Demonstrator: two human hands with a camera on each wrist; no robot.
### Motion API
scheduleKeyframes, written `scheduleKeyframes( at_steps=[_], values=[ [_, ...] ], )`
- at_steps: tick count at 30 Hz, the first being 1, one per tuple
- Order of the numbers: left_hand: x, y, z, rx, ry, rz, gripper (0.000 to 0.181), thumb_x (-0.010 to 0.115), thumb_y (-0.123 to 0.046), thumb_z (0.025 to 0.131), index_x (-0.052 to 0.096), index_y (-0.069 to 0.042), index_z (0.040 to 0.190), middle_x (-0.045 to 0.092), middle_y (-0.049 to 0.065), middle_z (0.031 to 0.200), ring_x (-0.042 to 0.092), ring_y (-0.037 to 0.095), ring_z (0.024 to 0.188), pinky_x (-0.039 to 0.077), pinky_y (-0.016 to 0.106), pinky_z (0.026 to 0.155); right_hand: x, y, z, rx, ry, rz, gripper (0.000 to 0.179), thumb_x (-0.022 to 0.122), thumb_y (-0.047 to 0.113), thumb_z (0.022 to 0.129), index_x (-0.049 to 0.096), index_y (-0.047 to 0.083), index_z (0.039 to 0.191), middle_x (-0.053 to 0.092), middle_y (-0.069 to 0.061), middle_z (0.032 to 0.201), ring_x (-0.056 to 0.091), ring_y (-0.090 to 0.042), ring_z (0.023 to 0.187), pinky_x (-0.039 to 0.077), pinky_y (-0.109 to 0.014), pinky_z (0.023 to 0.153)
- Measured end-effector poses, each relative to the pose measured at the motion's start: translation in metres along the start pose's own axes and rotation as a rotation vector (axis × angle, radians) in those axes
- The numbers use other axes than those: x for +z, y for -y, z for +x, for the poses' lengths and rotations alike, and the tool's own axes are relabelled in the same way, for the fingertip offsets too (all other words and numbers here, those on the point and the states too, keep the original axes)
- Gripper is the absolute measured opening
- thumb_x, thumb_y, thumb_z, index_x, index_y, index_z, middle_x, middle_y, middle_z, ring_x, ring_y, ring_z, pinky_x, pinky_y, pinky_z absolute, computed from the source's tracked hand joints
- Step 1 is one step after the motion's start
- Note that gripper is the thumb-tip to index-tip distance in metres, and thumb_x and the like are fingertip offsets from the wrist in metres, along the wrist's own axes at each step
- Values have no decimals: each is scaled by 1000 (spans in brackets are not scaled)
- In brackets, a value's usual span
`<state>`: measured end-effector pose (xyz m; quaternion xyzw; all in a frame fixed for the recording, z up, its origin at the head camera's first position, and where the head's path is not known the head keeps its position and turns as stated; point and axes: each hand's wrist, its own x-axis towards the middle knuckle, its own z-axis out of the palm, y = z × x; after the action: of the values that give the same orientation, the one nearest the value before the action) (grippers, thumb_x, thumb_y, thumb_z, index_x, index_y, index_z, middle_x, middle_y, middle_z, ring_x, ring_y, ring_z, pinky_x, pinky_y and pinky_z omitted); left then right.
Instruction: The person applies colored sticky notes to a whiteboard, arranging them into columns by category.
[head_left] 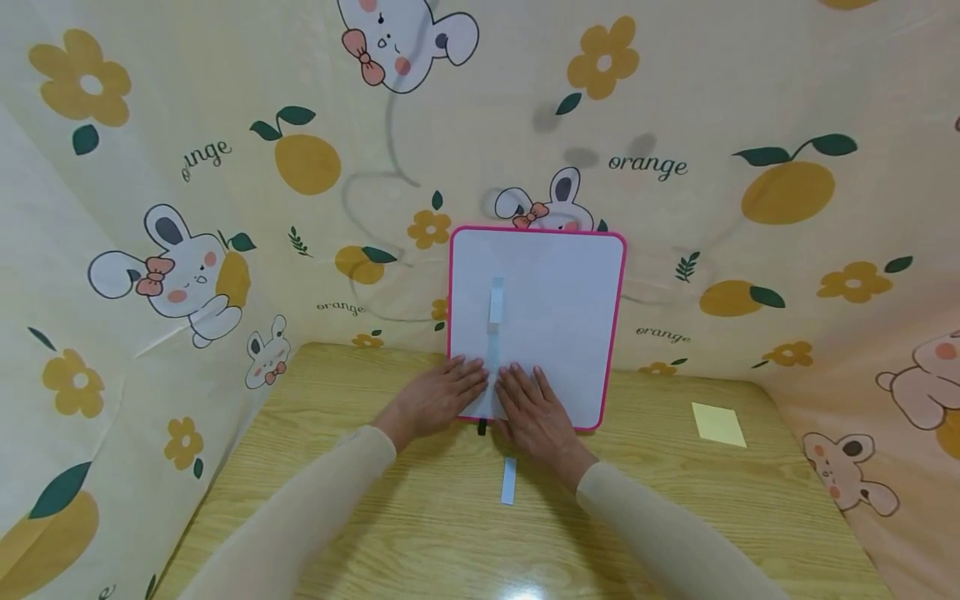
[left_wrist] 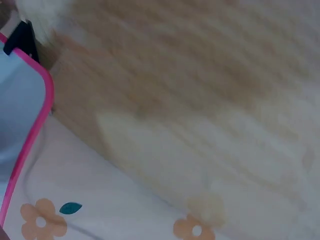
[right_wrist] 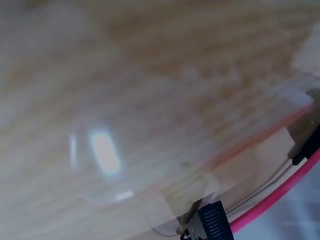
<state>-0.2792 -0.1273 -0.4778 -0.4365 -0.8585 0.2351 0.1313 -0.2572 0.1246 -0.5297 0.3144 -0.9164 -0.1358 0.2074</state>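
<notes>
1. At left, a person's left hand (head_left: pixel 435 396) lies against the lower left of a pink-rimmed whiteboard (head_left: pixel 558 317), fingers straight and gripping nothing.
2. Just beside those fingers, a pale strip (head_left: pixel 492 345) runs down the whiteboard, left of its middle, with a whiter piece (head_left: pixel 496 304) toward its upper end. The step in hand looks to be pressing the strip flat; whether the fingers touch the strip itself cannot be told.
3. Below, a dark clip (head_left: pixel 482 427) shows at the whiteboard's lower edge, and a loose pale-blue slip (head_left: pixel 508 481) lies in front on the desk (head_left: pixel 420 533). The next move seems to call for even pressure along the strip without tipping the whiteboard, then perhaps a reach for the slip.
4. Across the strip, the right hand (head_left: pixel 536 417) rests on the whiteboard, fingers straight and slightly spread, holding nothing.
5. The whiteboard stands on the desk near the back edge; whether it leans on the patterned cloth (head_left: pixel 480 150) behind is unclear.
6. At right, a yellow paper square (head_left: pixel 718 425) lies well apart from both hands.
7. Throughout, wood grain crosses the desk, glare brightens its near side, and the cloth's rabbits, oranges and flowers wall the workspace from left to right.
</notes>
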Motion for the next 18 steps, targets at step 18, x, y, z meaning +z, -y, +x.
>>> scheduleKeyframes(
  at_steps=[18],
  values=[
    [-15, -91, -36, -298, -34, -530, 46, 54, -19, 109, 55, -2, 151, 52, 14, 160, 41, 30, 155, 35, 44, 128, -19, 1, -63, 98, -62, 208, 55, 66, 35, 102, 62, 0, 144, 59, -18, 153, 55, -37, 142, 36, -58, 125]
  ],
)
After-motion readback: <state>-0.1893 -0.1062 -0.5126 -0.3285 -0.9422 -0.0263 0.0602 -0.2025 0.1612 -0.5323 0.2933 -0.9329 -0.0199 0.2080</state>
